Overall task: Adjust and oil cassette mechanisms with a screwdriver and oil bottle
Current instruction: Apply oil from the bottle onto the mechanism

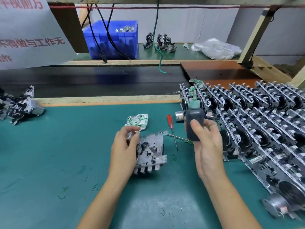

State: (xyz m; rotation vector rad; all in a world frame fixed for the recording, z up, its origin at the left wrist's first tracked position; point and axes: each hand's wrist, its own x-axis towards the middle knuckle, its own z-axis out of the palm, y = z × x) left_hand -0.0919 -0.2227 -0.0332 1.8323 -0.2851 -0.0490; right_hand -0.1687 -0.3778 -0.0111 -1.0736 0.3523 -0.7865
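At centre of the green worktop (66,146): one cassette mechanism (151,150), metal plate uppermost, tilted slightly, its near edge with four tabs resting on the mat. Left hand (123,150) grips its left side, fingers curled over the top edge; what the fingertips pinch there is blurred, possibly a small part of the mechanism.

Right hand (206,142), just right of the mechanism: clamped on a dark oil bottle (194,123), held upright off the worktop, thumb across its front, fingers wrapped behind. Green nozzle cap points up. A thin metal shaft with a green fleck (177,137) extends leftward from under the same hand, its tip touching the mechanism's upper right corner; appears to be a second screwdriver held against the bottle.

Red-handled screwdriver (171,129): lying on the worktop between the mechanism and the bottle, handle away, tip toward the person, untouched.

Crumpled green-and-white wrapper (137,121): on the mat just behind the left hand.

Right side of worktop: stacked rows of like mechanisms (255,123), standing on edge, packed close, with cylindrical motors showing at the near end.

Far left edge: small heap of mechanisms (21,104).

Beyond the worktop: a black conveyor belt (99,80); on the far shelf a blue bin (113,40) holding metal parts, three upright mechanisms (159,41), a clear plastic bag (216,47). Black and green cables hang down.
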